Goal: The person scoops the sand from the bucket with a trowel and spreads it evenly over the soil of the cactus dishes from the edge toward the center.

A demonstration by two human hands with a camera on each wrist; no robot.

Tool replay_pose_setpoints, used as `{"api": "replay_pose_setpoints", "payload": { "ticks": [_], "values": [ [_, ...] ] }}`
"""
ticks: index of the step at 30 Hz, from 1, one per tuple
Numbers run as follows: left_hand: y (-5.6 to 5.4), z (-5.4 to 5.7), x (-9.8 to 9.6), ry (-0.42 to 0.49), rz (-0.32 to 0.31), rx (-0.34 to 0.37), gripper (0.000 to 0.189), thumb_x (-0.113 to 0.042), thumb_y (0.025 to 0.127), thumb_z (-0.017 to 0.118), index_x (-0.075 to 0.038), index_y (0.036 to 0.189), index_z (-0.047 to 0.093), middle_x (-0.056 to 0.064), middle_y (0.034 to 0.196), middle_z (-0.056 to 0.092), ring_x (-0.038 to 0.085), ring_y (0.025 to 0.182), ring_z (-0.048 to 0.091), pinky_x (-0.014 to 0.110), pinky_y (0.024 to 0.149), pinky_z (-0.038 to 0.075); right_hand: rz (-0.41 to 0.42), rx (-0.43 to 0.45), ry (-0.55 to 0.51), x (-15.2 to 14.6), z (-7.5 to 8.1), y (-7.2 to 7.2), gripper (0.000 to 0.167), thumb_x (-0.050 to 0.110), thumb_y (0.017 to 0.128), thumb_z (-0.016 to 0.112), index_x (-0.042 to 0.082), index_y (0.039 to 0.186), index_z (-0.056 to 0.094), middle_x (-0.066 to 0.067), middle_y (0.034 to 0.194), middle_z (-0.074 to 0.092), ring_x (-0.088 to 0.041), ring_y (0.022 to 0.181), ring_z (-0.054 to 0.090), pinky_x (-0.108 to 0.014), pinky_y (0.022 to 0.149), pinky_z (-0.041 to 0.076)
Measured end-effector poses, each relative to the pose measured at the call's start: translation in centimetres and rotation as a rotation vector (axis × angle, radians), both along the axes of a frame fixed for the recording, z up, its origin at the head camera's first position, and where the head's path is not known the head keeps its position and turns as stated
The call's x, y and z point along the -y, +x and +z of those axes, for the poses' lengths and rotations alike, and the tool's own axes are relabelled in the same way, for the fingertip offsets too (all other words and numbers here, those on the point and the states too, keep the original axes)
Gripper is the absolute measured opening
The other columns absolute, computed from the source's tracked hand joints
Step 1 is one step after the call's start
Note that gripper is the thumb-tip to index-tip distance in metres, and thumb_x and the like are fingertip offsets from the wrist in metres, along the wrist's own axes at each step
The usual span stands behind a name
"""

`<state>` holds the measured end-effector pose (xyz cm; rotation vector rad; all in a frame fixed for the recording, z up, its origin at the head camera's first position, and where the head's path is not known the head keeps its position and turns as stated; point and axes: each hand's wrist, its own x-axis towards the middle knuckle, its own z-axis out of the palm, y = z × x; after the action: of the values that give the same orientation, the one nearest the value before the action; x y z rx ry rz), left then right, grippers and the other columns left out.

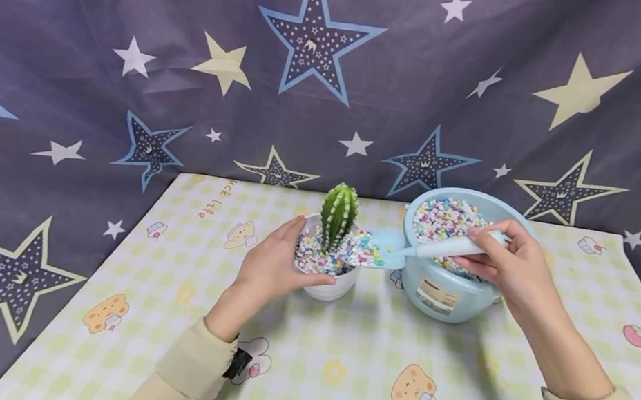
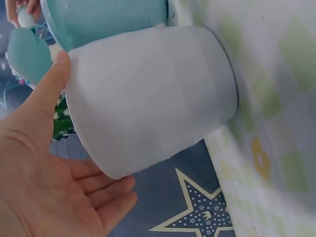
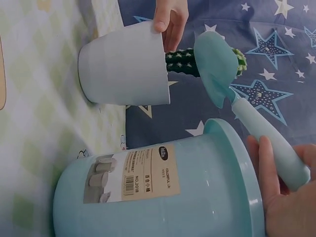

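Note:
A green cactus (image 1: 338, 218) stands upright in a small white pot (image 1: 332, 291) topped with multicoloured pebbles. My left hand (image 1: 271, 261) grips the pot by its rim, thumb along the front and fingers round the far side. In my right hand (image 1: 516, 265) is the handle of a light blue trowel (image 1: 441, 248). The trowel's blade carries a load of pebbles and slants over the pot's right rim, close beside the cactus. From below, the right wrist view shows the underside of the blade (image 3: 217, 61) overlapping the cactus.
A light blue bucket (image 1: 471, 299) full of the same pebbles stands right of the pot, under the trowel handle, with a label on its front. Both stand on a green checked tablecloth (image 1: 327, 397). A dark cloth (image 1: 185, 101) with stars hangs behind the table.

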<state>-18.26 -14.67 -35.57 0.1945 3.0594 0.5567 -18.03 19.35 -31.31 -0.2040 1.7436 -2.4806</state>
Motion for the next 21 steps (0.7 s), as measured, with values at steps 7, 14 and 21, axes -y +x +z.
{"api": "replay_pose_setpoints", "payload": {
  "ticks": [7, 14, 21],
  "values": [
    [-1.2, -0.9, 1.4, 0.123, -0.136, 0.020, 0.122, -0.064, 0.071, 0.080, -0.009, 0.160, 0.017, 0.008, 0.168, 0.018, 0.031, 0.153, 0.026, 0.049, 0.123, 0.030, 0.028, 0.027, 0.051, 0.6, 0.2, -0.8, 0.012, 0.002, 0.098, 0.058, 0.008, 0.089, 0.053, -0.002, 0.084, 0.073, -0.015, 0.076, 0.076, -0.028, 0.073, 0.063],
    [-1.7, -1.2, 1.9, 0.150, -0.177, 0.015, 0.122, -0.065, 0.070, 0.081, -0.014, 0.161, 0.017, 0.006, 0.168, 0.019, 0.032, 0.151, 0.029, 0.052, 0.121, 0.032, 0.049, 0.045, 0.093, 1.0, 0.1, -1.3, 0.011, 0.005, 0.099, 0.058, 0.008, 0.090, 0.055, -0.001, 0.084, 0.074, -0.015, 0.075, 0.076, -0.025, 0.073, 0.062],
    [-1.3, -0.6, 1.5, 0.107, -0.146, 0.006, 0.122, -0.066, 0.069, 0.081, -0.013, 0.160, 0.020, 0.007, 0.167, 0.021, 0.032, 0.151, 0.030, 0.052, 0.119, 0.035, 0.044, 0.050, 0.142, 1.6, 0.2, -1.6, 0.010, 0.003, 0.099, 0.057, 0.008, 0.091, 0.054, 0.000, 0.084, 0.073, -0.013, 0.074, 0.075, -0.025, 0.073, 0.062]
  ]
}}
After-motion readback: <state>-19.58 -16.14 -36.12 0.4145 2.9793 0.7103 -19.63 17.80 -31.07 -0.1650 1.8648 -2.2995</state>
